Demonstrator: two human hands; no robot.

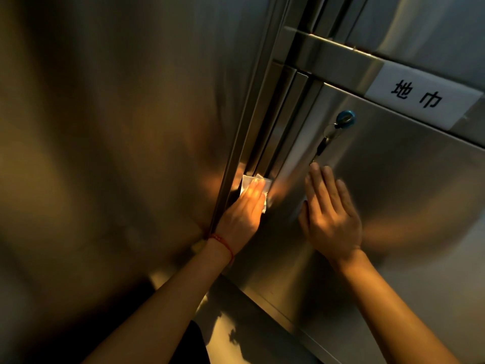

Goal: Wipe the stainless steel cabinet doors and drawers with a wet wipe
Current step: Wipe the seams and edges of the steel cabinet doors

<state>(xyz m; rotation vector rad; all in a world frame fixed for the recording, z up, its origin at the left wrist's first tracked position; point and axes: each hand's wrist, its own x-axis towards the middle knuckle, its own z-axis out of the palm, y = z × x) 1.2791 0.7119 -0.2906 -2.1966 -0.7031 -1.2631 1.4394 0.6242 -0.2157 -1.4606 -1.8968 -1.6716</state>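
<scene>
A stainless steel cabinet door (pixel 393 185) fills the right half of the view. My left hand (pixel 244 211) lies flat with straight fingers and presses a white wet wipe (pixel 252 183) against the door's left edge strip, beside the dark vertical gap. The wipe sticks out above and to the right of my fingers. My right hand (pixel 330 216) rests flat and spread on the door face, just below the hanging keys. A red string circles my left wrist.
A blue-headed key (pixel 346 118) sits in the door lock with more keys dangling under it. A white label (pixel 422 97) with black characters is on the rail above the door. A large steel panel (pixel 118 140) stands to the left. A steel ledge (pixel 246 319) runs below.
</scene>
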